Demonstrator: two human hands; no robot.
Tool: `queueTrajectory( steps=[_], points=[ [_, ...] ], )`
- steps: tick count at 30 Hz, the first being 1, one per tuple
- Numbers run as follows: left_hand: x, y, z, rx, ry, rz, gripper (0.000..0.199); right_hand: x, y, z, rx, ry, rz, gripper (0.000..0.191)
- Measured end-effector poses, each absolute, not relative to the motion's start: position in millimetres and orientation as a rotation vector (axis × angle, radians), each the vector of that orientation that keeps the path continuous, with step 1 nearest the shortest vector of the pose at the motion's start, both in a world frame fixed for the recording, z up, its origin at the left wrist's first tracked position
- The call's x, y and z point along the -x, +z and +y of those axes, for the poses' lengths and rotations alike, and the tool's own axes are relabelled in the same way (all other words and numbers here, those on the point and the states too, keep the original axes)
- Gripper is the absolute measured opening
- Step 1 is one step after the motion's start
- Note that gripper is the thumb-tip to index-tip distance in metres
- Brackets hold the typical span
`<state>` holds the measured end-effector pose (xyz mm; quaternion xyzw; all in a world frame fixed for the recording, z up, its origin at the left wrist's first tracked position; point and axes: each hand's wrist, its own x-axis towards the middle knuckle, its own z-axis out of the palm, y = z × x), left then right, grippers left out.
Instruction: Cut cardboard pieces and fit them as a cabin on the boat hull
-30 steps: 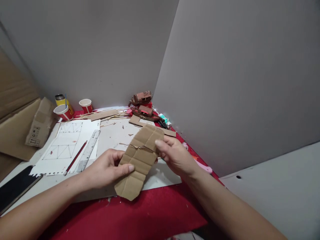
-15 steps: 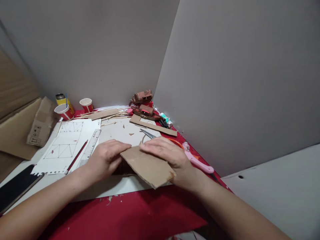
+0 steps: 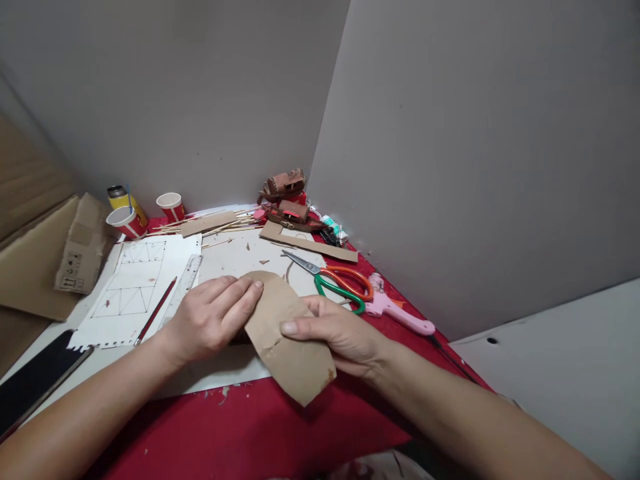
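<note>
A piece of brown cardboard with a curved far end and a crease near its middle is tilted up between my hands. My right hand pinches its right side, thumb on top and fingers underneath. Curled over the upper left edge are the fingers of my left hand. A dark brown thing shows only as a sliver under the cardboard beside my left hand; the rest is hidden. Just beyond my right hand lie scissors with orange and green handles, blades half apart.
Pink glue gun lies at right. Model boats, wooden sticks, an L-shaped cardboard strip and paper cups stand or lie behind. At left are a drawing sheet, pencil, ruler, phone and carton.
The cardboard has tipped so more of its face shows, and it has come slightly nearer. My right hand has shifted from lying over it to a thumb-on-top pinch, uncovering the scissors' handles.
</note>
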<state>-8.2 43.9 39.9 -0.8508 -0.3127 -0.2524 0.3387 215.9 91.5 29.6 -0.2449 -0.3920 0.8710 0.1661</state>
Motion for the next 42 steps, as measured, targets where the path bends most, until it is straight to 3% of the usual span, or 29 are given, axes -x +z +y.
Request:
queueTrajectory(
  steps=[5, 11, 20, 28, 42],
  points=[
    [-0.2, 39.1, 40.4, 2.32, -0.68, -0.8, 0.034, -217.5, 24.7, 88.3, 0.673, 2.463, -1.134, 0.036],
    [-10.6, 39.1, 35.0, 2.48, -1.028, -0.893, 0.033, -220.2, 27.7, 89.3, 0.64, 2.336, -1.319, 0.035],
    [-9.2, 50.5, 26.8, 2.409, -0.703, -0.832, 0.034, -222.1, 30.1, 88.3, 0.567, 2.398, -1.351, 0.032],
    [-16.2, 35.2, 23.4, 2.614, -1.042, -0.917, 0.045, -223.7, 30.7, 86.9, 0.444, 2.254, -1.485, 0.02],
    [-18.9, 33.3, 31.2, 2.649, -1.211, -1.11, 0.045, -229.0, 35.7, 88.7, 0.59, 2.264, -1.48, 0.033]
  ],
)
